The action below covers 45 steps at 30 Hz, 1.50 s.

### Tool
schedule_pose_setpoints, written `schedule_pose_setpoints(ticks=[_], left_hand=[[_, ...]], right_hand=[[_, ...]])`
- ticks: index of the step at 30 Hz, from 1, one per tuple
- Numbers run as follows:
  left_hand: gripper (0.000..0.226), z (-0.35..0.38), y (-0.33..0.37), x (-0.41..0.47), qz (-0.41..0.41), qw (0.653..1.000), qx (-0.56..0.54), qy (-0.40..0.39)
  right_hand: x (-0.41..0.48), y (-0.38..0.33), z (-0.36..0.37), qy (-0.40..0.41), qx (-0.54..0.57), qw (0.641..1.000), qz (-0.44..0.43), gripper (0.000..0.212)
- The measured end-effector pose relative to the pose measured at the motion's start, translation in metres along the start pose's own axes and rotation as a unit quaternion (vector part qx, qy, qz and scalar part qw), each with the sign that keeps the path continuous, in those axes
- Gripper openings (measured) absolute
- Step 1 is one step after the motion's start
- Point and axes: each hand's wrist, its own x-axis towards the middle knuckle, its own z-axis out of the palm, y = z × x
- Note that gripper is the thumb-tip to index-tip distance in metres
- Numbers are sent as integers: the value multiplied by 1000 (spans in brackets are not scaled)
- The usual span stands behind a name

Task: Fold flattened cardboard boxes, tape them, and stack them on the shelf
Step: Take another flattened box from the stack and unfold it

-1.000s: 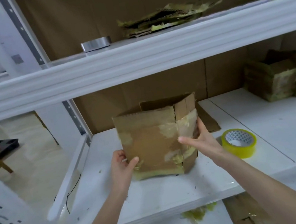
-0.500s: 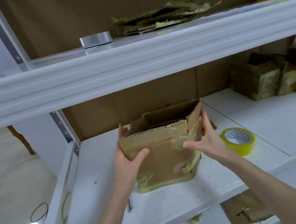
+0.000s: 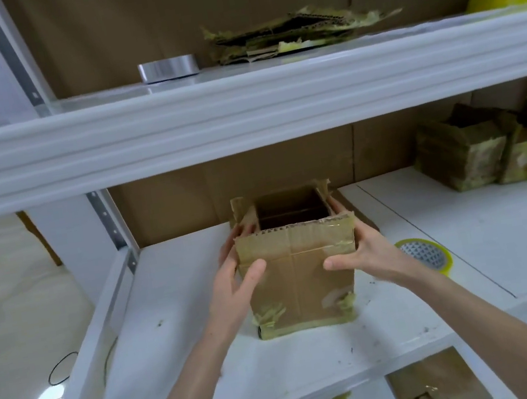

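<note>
The cardboard box point(image 3: 303, 282) stands upright on the lower shelf point(image 3: 177, 316), its top flaps unclosed and its bottom edge patched with tape. At its left, the left hand point(image 3: 235, 290) clasps the corner, thumb on the front face, fingers wrapped round the side. At its right, the right hand point(image 3: 367, 252) grips likewise, fingers up against the flap. Just right of the box lies a yellow tape roll point(image 3: 426, 254); well to its right sit taped boxes point(image 3: 476, 158). It looks light but floppy (corrugated, much re-taped), so it is probably best held by both side walls, not the flaps.
</note>
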Motion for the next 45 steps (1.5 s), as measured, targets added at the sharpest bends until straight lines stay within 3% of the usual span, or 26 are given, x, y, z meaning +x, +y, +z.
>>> schedule_pose_setpoints(ticks=[8,10,15,18,22,26,29,30,33,36,38,41,43,45], left_hand=[[44,7,-1,0,-21,999,19,23],[50,11,2,-1,-23,999,12,39],[40,12,7,10,-31,996,59,56],[42,13,7,15,-28,995,77,52],[46,13,2,22,-62,995,62,48],[41,13,4,16,-53,995,70,53],[38,16,3,13,-34,994,70,74],[41,16,6,16,-39,993,72,90],[85,7,22,41,-71,987,76,125],[111,-4,35,68,-73,989,114,60],[101,-7,35,74,-69,983,167,-2],[61,-11,33,68,-62,963,251,-74],[62,-17,33,65,-61,958,269,-81],[63,-18,34,62,-52,964,254,-67]], right_hand=[[5,2,-9,-41,-7,999,-11,78],[7,1,-10,-36,9,999,-16,71],[15,-4,-9,-14,44,999,6,55],[17,-3,-9,2,57,998,11,73],[20,-3,-10,-1,79,997,16,77],[19,-2,-8,5,73,997,17,62],[19,0,-9,6,72,997,18,63],[19,-2,-10,4,70,997,20,63],[18,-6,-12,1,52,998,21,66],[16,-6,-13,6,56,998,16,70],[16,-6,-12,14,67,998,14,73],[16,-5,-11,40,74,996,17,86],[16,-7,-11,29,59,998,13,92],[17,-9,-13,-5,44,999,4,86]])
